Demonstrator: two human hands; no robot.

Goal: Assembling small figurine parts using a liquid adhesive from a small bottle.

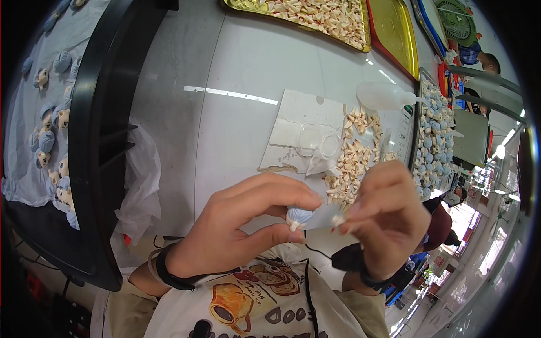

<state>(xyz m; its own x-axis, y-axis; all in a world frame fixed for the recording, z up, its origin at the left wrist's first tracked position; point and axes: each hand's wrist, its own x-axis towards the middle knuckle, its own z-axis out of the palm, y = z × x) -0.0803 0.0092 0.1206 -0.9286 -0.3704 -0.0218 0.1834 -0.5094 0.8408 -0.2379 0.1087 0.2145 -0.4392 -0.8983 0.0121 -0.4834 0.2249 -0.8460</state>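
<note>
Bright glare streaks the table (245, 59) amid fisheye distortion.

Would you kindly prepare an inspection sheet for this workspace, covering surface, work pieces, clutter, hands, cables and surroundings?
Surface: glossy pale tabletop.
Work pieces: blue-and-cream piece and small cream piece in hand; loose cream pieces heaped ahead.
Clutter: translucent bottle lying on its side; pale board bearing clear round plastic items.
Hands: left hand pinches the blue-and-cream piece; right hand, apart from it, pinches the small cream piece.
Cables: thin black cord near the right wrist; its purpose cannot be told.
Surroundings: black rack at left; co-worker in maroon at right.
</note>
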